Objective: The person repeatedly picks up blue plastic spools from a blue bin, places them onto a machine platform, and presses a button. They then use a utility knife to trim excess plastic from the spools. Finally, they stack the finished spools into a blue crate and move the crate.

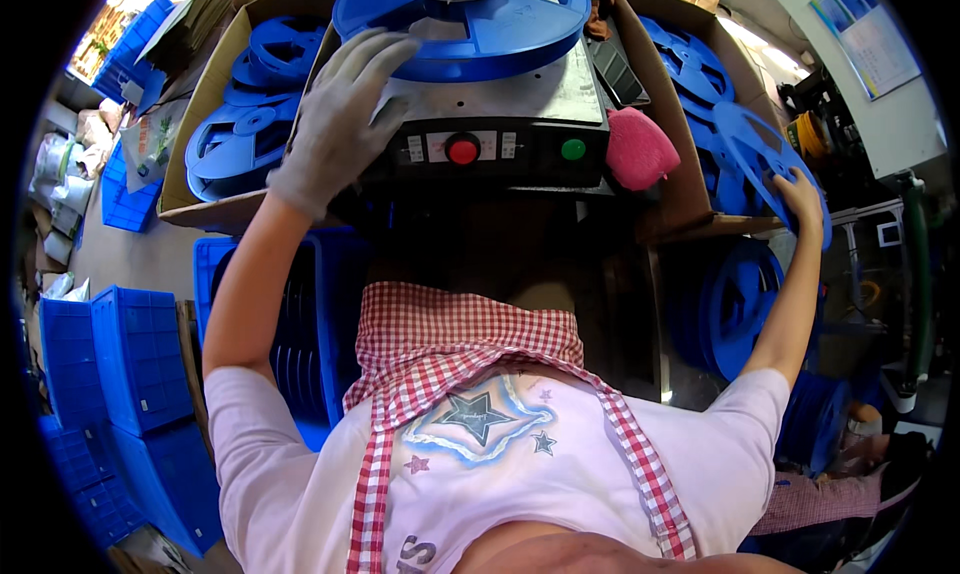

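At the front right, my bare right hand [800,196] is closed on the lower edge of a blue plastic reel flange [757,144] with spoke-like cutouts. That flange is tilted up over the side of the right cardboard box [668,199]. My left hand [340,119], in a pale grey glove, has its fingers stretched out and thumb apart by the left rim of another blue reel [520,42]; whether it touches the rim I cannot tell. This reel lies flat on the machine [540,99], which has a red knob [462,152] and a green button [573,150] on its front.
A pink cloth pad [640,152] sits at the machine's right corner. More flanges fill the left cardboard box [225,206]. Blue crates [145,359] are stacked at the left, and a blue bin [325,344] holds upright discs. Another person's checked garment [825,502] shows at lower right.
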A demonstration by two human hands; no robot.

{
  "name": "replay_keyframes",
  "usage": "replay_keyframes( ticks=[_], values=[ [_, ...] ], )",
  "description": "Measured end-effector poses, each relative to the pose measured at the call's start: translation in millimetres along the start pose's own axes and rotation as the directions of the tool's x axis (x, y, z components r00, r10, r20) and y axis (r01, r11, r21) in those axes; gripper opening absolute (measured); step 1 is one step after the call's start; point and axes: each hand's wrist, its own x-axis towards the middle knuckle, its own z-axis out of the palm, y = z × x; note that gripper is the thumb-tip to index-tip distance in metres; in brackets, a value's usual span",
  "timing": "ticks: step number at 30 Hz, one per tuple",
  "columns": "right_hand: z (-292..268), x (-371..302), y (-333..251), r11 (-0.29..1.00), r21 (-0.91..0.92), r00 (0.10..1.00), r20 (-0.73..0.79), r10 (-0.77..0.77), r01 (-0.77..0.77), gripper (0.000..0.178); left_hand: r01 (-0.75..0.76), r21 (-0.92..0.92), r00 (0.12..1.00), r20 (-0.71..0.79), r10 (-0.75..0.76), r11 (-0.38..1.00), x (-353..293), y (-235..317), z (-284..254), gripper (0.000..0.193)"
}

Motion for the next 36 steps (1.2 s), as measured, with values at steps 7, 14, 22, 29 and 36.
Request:
replay_keyframes(
  ticks=[7, 14, 22, 29, 36],
  values=[
    [-4.4, -180.1, -10.6, 0.197, 0.956, 0.969, -0.237, 0.075, 0.218, 0.050, -0.110, 0.341, 0.993, 0.067, 0.093, 0.933, 27.3, -37.3, 62.0, 0.049],
    [15.4, -278.2, -45.1, -0.486, 0.853, 0.979, -0.202, 0.030, 0.191, 0.050, -0.109, 0.315, 0.994, 0.047, 0.099, 0.943, 41.1, -47.9, 49.7, 0.023],
    [17.1, -315.8, -97.4, -0.695, 0.703, 0.936, -0.328, -0.131, 0.150, 0.055, -0.051, 0.204, 0.956, -0.274, 0.107, 0.978, -49.8, -20.9, -93.8, 0.024],
    [35.1, -290.9, -156.7, -0.680, 0.719, 0.868, -0.237, -0.435, -0.145, 0.064, 0.463, 0.113, 0.881, 0.053, -0.471, 0.879, -355.0, -72.5, -230.6, 0.031],
    [4.9, -307.3, -204.3, -0.657, 0.706, 0.804, -0.215, -0.554, -0.264, 0.066, 0.918, 0.022, 0.394, 0.079, -0.916, 0.397, -428.2, -22.1, -188.5, 0.034]
  ],
)
